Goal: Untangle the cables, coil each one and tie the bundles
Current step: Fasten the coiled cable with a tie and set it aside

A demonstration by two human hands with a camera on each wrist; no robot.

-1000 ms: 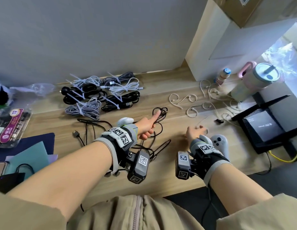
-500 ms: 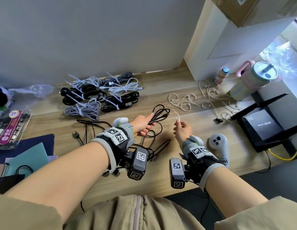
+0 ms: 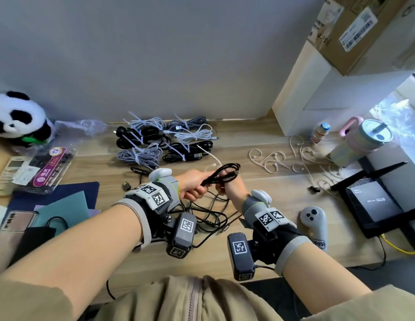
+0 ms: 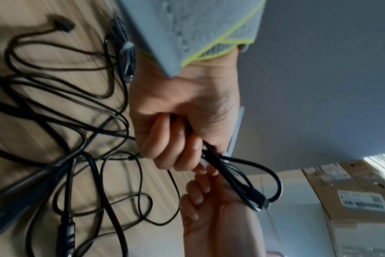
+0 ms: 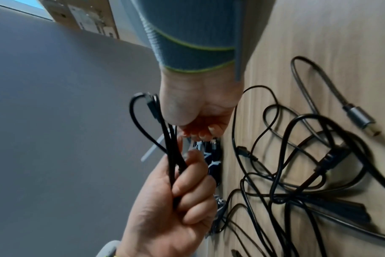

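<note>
Fingers of the left hand [image 3: 193, 186] curl tight round a folded black cable coil [image 3: 222, 174], lifted just above the middle of the light wooden desk [image 3: 266, 198]. The right hand [image 3: 232, 187] sits touching the coil from below, fingers bent at a thin white zip tie [image 5: 153, 149] beside the bundle; whether it truly pinches the tie I cannot tell. Beneath both hands a loose tangle of black cables [image 3: 211, 214] sprawls toward the desk's near edge, one with a metal-barrelled plug [image 5: 360, 120].

Along the far edge, against the grey wall, lie tied grey, white and black cable bundles [image 3: 164, 142]. Loose cream-coloured ties [image 3: 269, 158] scatter toward the right edge, near a pastel lidded tumbler [image 3: 362, 140] and a small bottle [image 3: 319, 132]. A grey handheld controller [image 3: 314, 222] rests just right of the right wrist, with a black router [image 3: 373, 205] beyond it. A plush panda [image 3: 18, 117] occupies the far left corner, with a packaged item [image 3: 49, 167] in front of it.
</note>
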